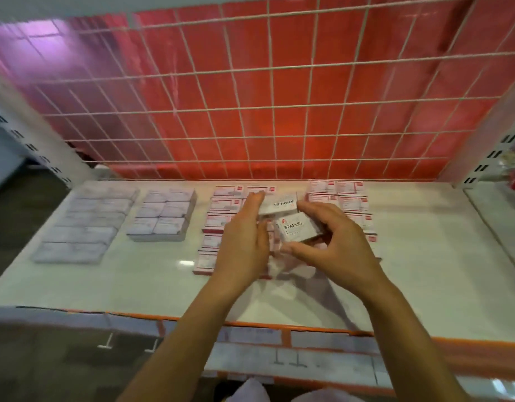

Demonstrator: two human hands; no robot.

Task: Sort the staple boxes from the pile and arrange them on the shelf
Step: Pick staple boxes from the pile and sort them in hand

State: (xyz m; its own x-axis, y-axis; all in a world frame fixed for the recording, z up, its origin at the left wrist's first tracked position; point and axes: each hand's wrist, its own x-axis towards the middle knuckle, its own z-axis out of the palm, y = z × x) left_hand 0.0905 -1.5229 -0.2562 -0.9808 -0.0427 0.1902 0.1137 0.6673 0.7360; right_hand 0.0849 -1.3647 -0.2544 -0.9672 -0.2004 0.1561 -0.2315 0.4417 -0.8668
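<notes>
Two white staple boxes marked STAPLES sit between my hands above the shelf. My right hand curls round the nearer box, thumb below and fingers on top. The farther box lies just behind it, and the straight fingers of my left hand touch its left end. Under and around my hands lie rows of red-and-white staple boxes, partly hidden. More of them stand at the back right.
Two groups of pale grey-white boxes lie flat on the shelf's left side, one at the far left and one nearer the middle. A white wire grid over red backing closes the rear. Perforated uprights flank the shelf.
</notes>
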